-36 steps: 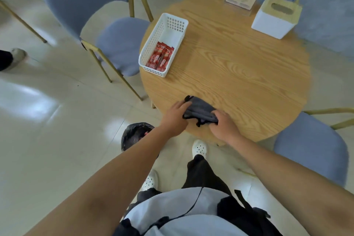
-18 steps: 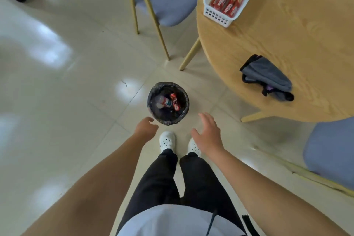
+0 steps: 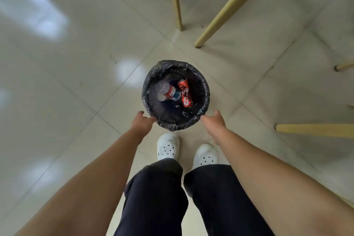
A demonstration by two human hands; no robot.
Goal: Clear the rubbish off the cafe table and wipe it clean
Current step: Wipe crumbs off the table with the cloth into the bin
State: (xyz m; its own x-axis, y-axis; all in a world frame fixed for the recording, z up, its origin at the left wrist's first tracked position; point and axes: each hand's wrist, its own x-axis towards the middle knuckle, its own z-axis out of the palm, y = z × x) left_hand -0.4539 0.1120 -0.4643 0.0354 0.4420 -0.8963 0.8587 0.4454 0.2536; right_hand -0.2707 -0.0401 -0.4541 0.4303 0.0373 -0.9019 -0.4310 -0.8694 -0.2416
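Observation:
A small round bin lined with a black bag (image 3: 204, 90) stands on the tiled floor just ahead of my feet. Inside lie a clear plastic bottle (image 3: 166, 90) with a red and blue label and a red drink can (image 3: 184, 93). My left hand (image 3: 142, 120) is at the bin's near-left rim, fingers pointing toward the bag, holding nothing. My right hand (image 3: 215, 119) is at the near-right rim, fingers apart, also holding nothing. Whether either hand touches the bag I cannot tell. The table top and grey cloth are out of view.
Gold-coloured chair and table legs (image 3: 228, 9) rise beyond the bin, and more legs (image 3: 314, 130) lie at the right. My white perforated shoes (image 3: 168, 145) stand directly behind the bin. Pale glossy floor tiles (image 3: 57, 82) spread to the left.
My hands left the grey cloth on the table and dropped down to either side of the bin rim. My view tilted down, so the table, basket and cloth went out of sight.

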